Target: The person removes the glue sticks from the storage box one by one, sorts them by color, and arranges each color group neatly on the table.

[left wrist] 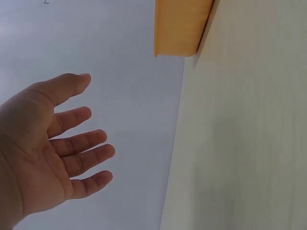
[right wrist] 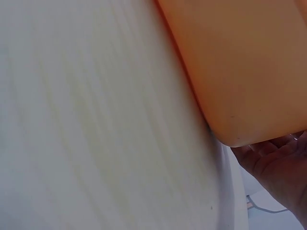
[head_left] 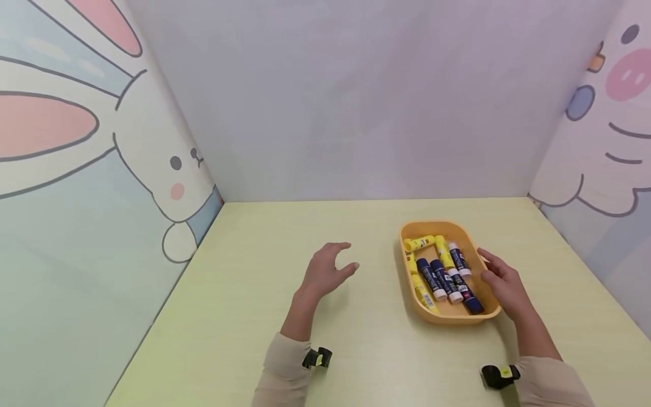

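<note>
A shallow orange plastic basket point(head_left: 455, 320) rests on the right part of the table. Inside lie several glue sticks, some yellow point(head_left: 445, 252), others dark blue with white ends point(head_left: 430, 278). At the basket's right side, my right hand point(head_left: 508, 288) grips the rim, thumb over the edge and fingers along the outer wall; the fingers are partly hidden in the right wrist view. My left hand point(head_left: 325, 271) hovers above the table left of the basket, holding nothing. Its fingers point(left wrist: 84, 160) are spread and loosely bent, with the thumb apart.
The pale wood-look table point(head_left: 244, 294) meets a plain light wall point(head_left: 356, 102) at the back. Side panels bear a cartoon rabbit point(head_left: 152, 152) on the left and a pink-nosed figure point(head_left: 600, 130) on the right. Black wrist devices point(head_left: 316, 358) sit at both sleeves.
</note>
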`<action>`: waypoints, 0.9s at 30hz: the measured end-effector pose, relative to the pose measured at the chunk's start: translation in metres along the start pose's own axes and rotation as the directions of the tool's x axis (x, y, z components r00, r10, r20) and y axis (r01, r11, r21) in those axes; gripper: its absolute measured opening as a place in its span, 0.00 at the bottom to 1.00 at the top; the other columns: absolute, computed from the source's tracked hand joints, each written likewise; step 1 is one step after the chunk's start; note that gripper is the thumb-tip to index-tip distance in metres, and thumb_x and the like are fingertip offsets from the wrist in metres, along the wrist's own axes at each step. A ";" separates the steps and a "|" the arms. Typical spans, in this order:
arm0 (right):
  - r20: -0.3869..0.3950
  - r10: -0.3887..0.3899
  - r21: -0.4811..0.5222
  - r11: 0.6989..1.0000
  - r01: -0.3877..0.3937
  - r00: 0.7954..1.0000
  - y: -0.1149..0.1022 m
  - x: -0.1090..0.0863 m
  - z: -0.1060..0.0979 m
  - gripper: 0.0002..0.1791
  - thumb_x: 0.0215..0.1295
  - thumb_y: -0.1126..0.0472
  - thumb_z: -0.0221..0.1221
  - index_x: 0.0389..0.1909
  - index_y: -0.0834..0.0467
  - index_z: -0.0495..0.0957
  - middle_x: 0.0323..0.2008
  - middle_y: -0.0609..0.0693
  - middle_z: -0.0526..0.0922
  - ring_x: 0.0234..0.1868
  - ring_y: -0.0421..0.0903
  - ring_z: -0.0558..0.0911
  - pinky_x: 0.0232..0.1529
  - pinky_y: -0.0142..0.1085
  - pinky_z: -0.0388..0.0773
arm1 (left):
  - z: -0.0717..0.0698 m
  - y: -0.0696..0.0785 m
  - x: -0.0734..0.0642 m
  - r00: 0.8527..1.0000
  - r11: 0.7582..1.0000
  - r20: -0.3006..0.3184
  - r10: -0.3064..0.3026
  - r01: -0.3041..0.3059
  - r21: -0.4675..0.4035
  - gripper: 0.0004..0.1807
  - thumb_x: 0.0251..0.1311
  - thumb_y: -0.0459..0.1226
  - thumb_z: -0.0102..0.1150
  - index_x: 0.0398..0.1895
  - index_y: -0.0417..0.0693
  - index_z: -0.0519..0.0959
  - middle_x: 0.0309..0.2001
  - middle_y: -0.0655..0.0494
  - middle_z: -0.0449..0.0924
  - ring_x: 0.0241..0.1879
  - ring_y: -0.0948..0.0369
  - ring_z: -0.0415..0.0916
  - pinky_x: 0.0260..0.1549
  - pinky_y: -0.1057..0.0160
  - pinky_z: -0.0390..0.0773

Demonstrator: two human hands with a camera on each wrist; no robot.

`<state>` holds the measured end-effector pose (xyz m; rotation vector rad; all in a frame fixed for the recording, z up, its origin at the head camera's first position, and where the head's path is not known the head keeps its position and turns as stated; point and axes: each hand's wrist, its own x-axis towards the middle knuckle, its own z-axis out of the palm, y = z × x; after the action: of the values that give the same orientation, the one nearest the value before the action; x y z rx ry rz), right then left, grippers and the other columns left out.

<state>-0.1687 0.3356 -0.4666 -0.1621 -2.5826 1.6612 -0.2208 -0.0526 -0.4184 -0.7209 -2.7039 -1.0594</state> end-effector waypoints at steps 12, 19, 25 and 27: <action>0.001 0.003 0.017 1.000 -0.003 1.000 0.000 0.000 -0.003 0.29 0.71 0.61 0.42 0.71 0.60 0.49 0.67 0.70 0.50 0.63 0.69 0.55 0.57 0.46 0.66 | 0.014 0.018 0.023 0.995 1.000 0.094 0.028 -0.028 -0.007 0.26 0.57 0.47 0.61 0.58 0.47 0.73 0.55 0.53 0.74 0.56 0.57 0.68 0.53 0.57 0.69; -0.005 0.015 0.017 1.000 -0.015 1.000 0.001 -0.002 -0.002 0.29 0.70 0.60 0.43 0.71 0.56 0.50 0.67 0.69 0.49 0.63 0.68 0.55 0.53 0.35 0.69 | 0.023 0.028 0.032 0.989 0.999 0.144 0.042 -0.045 0.016 0.25 0.58 0.48 0.59 0.58 0.49 0.74 0.54 0.54 0.74 0.55 0.57 0.69 0.53 0.59 0.70; -0.021 0.003 0.015 1.000 -0.003 1.000 0.005 -0.001 -0.001 0.29 0.71 0.62 0.42 0.71 0.58 0.49 0.64 0.72 0.55 0.60 0.67 0.58 0.46 0.28 0.72 | 0.033 0.035 0.041 0.986 0.998 0.162 0.052 -0.056 0.023 0.25 0.58 0.49 0.59 0.58 0.51 0.73 0.55 0.56 0.74 0.55 0.59 0.68 0.53 0.61 0.69; -0.020 -0.002 0.014 1.000 0.002 1.000 0.005 0.000 0.000 0.29 0.71 0.62 0.42 0.71 0.59 0.49 0.64 0.72 0.56 0.60 0.67 0.58 0.45 0.27 0.72 | 0.037 0.037 0.044 0.984 0.998 0.169 0.052 -0.057 0.027 0.26 0.58 0.48 0.60 0.58 0.51 0.73 0.55 0.56 0.74 0.55 0.59 0.68 0.53 0.61 0.69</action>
<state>-0.1680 0.3380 -0.4709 -0.1740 -2.5554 1.6676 -0.2405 0.0122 -0.4099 -0.9121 -2.8148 -0.9826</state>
